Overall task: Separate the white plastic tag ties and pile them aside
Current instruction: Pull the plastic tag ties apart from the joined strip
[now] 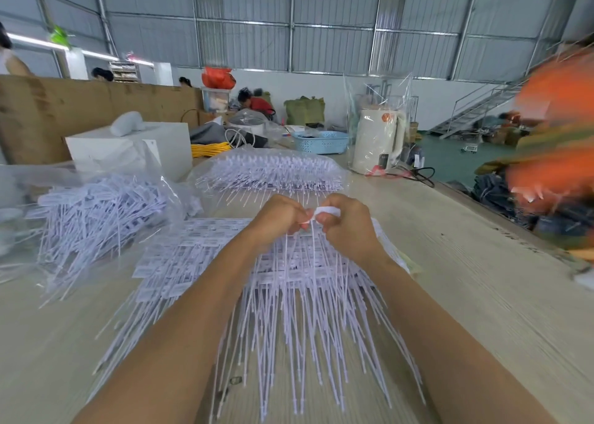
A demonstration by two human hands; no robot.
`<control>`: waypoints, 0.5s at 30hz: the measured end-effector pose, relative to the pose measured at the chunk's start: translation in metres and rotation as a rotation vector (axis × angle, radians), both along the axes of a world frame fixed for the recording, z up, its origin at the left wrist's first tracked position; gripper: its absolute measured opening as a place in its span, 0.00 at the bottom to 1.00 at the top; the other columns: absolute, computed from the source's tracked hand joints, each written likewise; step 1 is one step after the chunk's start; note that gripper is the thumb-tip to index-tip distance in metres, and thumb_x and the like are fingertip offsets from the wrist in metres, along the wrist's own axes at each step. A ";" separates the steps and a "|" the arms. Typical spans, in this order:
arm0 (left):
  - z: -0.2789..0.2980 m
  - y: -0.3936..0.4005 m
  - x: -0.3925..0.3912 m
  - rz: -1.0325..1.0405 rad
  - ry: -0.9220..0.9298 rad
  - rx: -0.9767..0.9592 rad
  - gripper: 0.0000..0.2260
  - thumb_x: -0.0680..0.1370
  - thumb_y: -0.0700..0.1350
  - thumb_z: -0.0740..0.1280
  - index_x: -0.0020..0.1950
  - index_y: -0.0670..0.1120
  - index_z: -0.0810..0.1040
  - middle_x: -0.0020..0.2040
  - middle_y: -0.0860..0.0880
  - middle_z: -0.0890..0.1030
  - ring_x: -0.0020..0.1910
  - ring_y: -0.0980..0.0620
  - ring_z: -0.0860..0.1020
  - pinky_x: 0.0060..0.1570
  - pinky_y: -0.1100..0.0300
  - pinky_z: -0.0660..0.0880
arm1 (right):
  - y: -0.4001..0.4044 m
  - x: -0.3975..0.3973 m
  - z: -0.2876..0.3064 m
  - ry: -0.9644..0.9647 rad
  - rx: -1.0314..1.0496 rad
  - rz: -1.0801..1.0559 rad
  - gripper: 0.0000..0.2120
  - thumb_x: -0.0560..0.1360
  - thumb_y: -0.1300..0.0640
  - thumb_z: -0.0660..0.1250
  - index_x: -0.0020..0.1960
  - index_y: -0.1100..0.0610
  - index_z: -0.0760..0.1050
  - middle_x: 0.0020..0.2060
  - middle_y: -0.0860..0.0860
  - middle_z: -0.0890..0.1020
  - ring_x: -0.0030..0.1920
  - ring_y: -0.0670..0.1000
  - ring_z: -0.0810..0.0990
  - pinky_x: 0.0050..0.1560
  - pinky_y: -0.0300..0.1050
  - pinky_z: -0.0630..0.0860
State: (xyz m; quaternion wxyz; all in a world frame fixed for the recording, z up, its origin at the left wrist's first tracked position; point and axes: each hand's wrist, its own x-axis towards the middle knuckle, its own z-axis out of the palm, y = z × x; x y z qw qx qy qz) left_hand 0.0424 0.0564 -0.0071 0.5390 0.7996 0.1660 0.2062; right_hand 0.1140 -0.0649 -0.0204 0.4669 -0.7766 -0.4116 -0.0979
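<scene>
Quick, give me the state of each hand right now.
Left hand: fingers curled, pinching a white tag tie at its head end.
Right hand: fingers curled, gripping the same white tag tie, above the connected ties on the table.

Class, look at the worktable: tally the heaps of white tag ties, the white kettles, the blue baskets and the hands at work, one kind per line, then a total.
Heaps of white tag ties: 3
White kettles: 1
Blue baskets: 1
Hands: 2, left hand, right hand
Total: 7
</scene>
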 end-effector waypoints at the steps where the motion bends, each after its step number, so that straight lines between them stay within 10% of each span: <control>1: 0.000 0.001 0.000 0.001 0.016 -0.011 0.14 0.74 0.38 0.69 0.28 0.42 0.76 0.22 0.50 0.74 0.21 0.57 0.68 0.31 0.62 0.65 | -0.001 0.003 -0.001 -0.101 -0.005 -0.025 0.04 0.71 0.72 0.64 0.43 0.65 0.76 0.37 0.56 0.77 0.37 0.53 0.74 0.37 0.40 0.66; 3: 0.000 0.003 0.001 -0.005 0.038 -0.007 0.15 0.74 0.38 0.69 0.27 0.42 0.75 0.23 0.48 0.72 0.19 0.57 0.66 0.31 0.63 0.65 | -0.006 0.015 -0.001 -0.171 0.027 -0.104 0.07 0.70 0.74 0.63 0.44 0.66 0.76 0.40 0.59 0.78 0.39 0.53 0.75 0.40 0.38 0.68; 9: -0.011 0.005 0.001 -0.022 0.047 0.162 0.14 0.79 0.43 0.64 0.34 0.49 0.78 0.27 0.54 0.78 0.29 0.57 0.75 0.39 0.61 0.71 | -0.034 0.038 0.015 0.724 0.447 0.050 0.08 0.77 0.66 0.63 0.38 0.63 0.73 0.30 0.55 0.74 0.26 0.48 0.71 0.22 0.35 0.69; 15: -0.014 0.007 -0.001 -0.009 0.109 0.231 0.13 0.73 0.34 0.63 0.36 0.52 0.77 0.38 0.55 0.77 0.39 0.56 0.75 0.42 0.61 0.71 | -0.038 0.029 0.033 1.034 0.493 0.411 0.09 0.79 0.67 0.55 0.41 0.63 0.69 0.34 0.54 0.71 0.26 0.43 0.67 0.17 0.29 0.59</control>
